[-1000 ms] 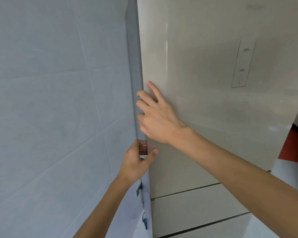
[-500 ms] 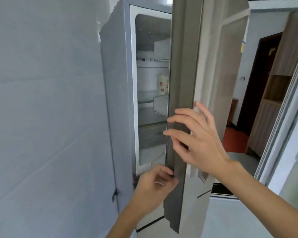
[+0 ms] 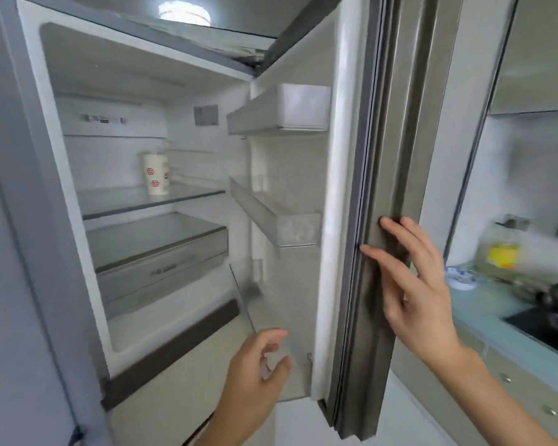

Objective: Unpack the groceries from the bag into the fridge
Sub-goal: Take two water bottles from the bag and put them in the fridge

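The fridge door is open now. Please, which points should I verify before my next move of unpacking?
1. Fridge door swung wide open: ok.
2. Right hand rests with straight fingers on the door's edge: ok.
3. Left hand holds nothing, free to take items: ok.
4. Glass shelf has room beside the paper cup: ok.
5. Grocery bag within reach: cannot tell, not in view.

Fridge (image 3: 45,188) open, ctr-left of frame: glass shelf (image 3: 194,196) has free room in front & right of the cup (image 3: 156,175); drawer (image 3: 161,268) below is shut; door (image 3: 384,156) stands edge-on ctr-right, door bins (image 3: 281,226) w/ room
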`<state>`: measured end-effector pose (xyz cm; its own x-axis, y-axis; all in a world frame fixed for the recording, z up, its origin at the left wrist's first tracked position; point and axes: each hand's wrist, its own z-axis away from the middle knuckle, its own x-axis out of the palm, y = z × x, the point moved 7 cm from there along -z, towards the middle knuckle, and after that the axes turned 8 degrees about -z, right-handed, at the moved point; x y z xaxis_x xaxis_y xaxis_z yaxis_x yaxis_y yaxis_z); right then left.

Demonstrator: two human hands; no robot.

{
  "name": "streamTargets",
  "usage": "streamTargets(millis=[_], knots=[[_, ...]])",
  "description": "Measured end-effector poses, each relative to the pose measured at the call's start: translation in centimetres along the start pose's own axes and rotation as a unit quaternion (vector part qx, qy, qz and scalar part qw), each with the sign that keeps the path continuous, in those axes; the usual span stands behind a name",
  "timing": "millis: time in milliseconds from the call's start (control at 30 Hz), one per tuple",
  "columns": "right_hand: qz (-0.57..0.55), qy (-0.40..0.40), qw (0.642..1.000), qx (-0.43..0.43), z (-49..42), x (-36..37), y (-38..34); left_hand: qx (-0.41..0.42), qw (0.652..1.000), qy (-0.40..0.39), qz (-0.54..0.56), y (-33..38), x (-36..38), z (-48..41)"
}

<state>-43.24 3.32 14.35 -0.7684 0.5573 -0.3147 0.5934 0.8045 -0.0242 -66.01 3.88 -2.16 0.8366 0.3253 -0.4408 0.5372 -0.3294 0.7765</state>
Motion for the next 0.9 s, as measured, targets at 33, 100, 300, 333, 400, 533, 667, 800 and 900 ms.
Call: streamTargets(millis=[33,100,300,333,400,533,667,800,900], knots=[[0.012,0.005,1.000,0.023,0.3,-0.8,1.6,0.029,0.999,0.005,-0.024,0.4,1.0,-0.6],[0.031,0.015,0.997,0.065,0.9,-2.3,4.9,0.090,0.992,-0.008,-0.083,0.6,3.4,-1.8],[-0.009,0.027,0.965,0.261,1.8,-5.4,15.3,0.156,0.916,-0.204,-0.308,1.2,14.1,-4.7],[-0.026,0.023,0.954,0.299,2.2,-5.3,17.1,0.167,0.903,-0.219,-0.329,1.7,15.6,-5.4],[-0.046,-0.001,0.931,0.362,2.8,-4.6,20.6,0.183,0.887,-0.235,-0.353,2.6,18.4,-7.2],[-0.043,-0.059,0.906,0.416,3.4,-3.1,26.8,0.193,0.872,-0.243,-0.378,3.6,24.2,-11.4],[-0.028,-0.146,0.900,0.409,3.9,-1.3,30.8,0.194,0.862,-0.232,-0.406,4.5,29.0,-15.0],[-0.021,-0.184,0.901,0.393,3.9,0.3,32.9,0.187,0.857,-0.220,-0.426,5.1,31.7,-17.5],[-0.012,-0.214,0.896,0.390,4.4,1.2,33.6,0.188,0.855,-0.222,-0.430,4.8,32.7,-18.4]])
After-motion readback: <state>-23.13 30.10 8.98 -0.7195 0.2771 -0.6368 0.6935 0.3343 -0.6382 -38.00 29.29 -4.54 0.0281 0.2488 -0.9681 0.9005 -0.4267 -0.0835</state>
